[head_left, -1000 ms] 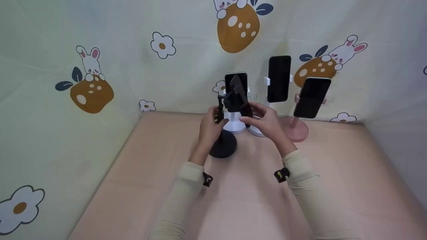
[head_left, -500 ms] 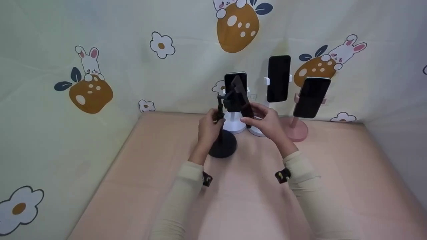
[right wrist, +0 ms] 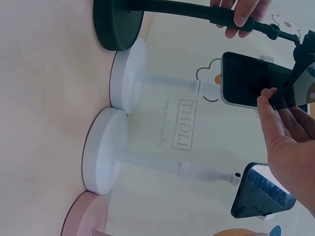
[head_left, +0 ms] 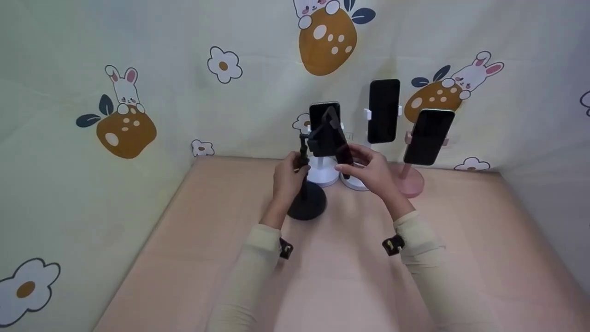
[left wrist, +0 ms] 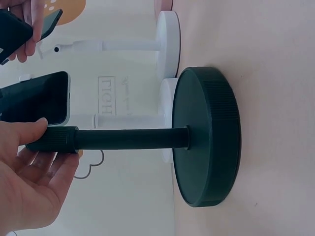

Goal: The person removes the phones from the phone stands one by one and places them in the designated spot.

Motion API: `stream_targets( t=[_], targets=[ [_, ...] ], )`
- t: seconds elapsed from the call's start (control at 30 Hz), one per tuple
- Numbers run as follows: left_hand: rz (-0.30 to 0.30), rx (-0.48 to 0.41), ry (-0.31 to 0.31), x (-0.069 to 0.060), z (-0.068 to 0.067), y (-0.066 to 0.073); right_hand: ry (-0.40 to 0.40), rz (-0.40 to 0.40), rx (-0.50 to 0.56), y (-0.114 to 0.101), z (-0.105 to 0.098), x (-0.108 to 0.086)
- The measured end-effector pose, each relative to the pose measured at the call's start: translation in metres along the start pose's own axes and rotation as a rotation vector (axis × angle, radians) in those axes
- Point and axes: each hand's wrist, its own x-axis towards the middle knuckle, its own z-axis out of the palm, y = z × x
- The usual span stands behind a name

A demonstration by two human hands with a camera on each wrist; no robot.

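Note:
A black phone stand (head_left: 307, 203) stands upright on the table, its round base flat. My left hand (head_left: 286, 180) grips the stand's post, thumb and fingers around the ribbed collar (left wrist: 54, 139) in the left wrist view. Atop the post, the stand's head carries a dark phone (head_left: 342, 150), tilted and seen nearly edge-on. My right hand (head_left: 368, 168) pinches this phone's lower end between thumb and fingers. In the right wrist view the right hand (right wrist: 293, 142) meets the phone's thin edge; much of the phone lies outside that view.
Close behind are a white stand (head_left: 322, 173) with a phone (head_left: 322, 117), another white stand (head_left: 357, 181) with a taller-set phone (head_left: 384, 110), and a pink stand (head_left: 409, 181) with a phone (head_left: 429, 137). A patterned cloth wall (head_left: 258, 92) rises at the table's back.
The right hand and the phone's lower end have shifted slightly to the right, turning the phone a little. The left thumb has moved in closer against the post. The black base stays put.

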Motion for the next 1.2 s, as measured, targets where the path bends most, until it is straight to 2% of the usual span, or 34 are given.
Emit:
stream_targets(
  t=[0.47, 0.7, 1.2],
  targets=[
    [-0.001, 0.008, 0.010, 0.002, 0.000, 0.000, 0.003, 0.015, -0.039, 0.006, -0.010, -0.006],
    [0.001, 0.006, 0.013, 0.001, 0.001, 0.000, 0.008, 0.064, -0.045, 0.007, -0.015, -0.009],
    [0.007, 0.026, 0.037, 0.001, -0.004, -0.001, 0.013, 0.039, -0.039, 0.008, -0.018, -0.013]
  ],
)
